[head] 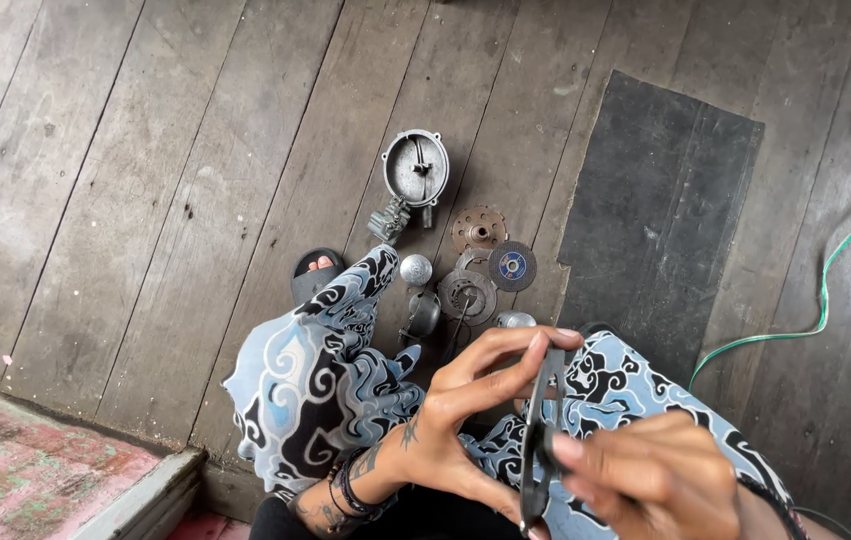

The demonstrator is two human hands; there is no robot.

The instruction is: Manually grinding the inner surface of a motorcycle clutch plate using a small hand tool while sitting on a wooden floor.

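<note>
Hands meet at the lower middle of the head view, both pinching a thin dark ring-shaped part (537,440), seen edge-on, that may be a gasket or a flat disc; its exact kind is hard to tell. The left hand (465,400) comes in from seven o'clock, its fingers (520,345) clamped on the ring's upper end with the thumb behind, so the part stands upright before the eyes. The right hand (650,475), from five o'clock, has its fingers closed on the ring's lower half, steadying it from the other side.

Beyond the hands, toward twelve o'clock, metal parts lie spread on the wooden floor (145,200), within easy reach: a round engine cover (415,167), a rusty perforated disc (478,229), a cutting disc with a blue centre (512,265), a toothed clutch-like plate (466,296) and a small shiny dome (415,269). At two o'clock lies a dark rubber mat (660,210); a green cable (825,280) trails at three o'clock. Patterned blue trousers (315,380) cover the knees, and a sandalled foot (317,272) shows at ten o'clock.
</note>
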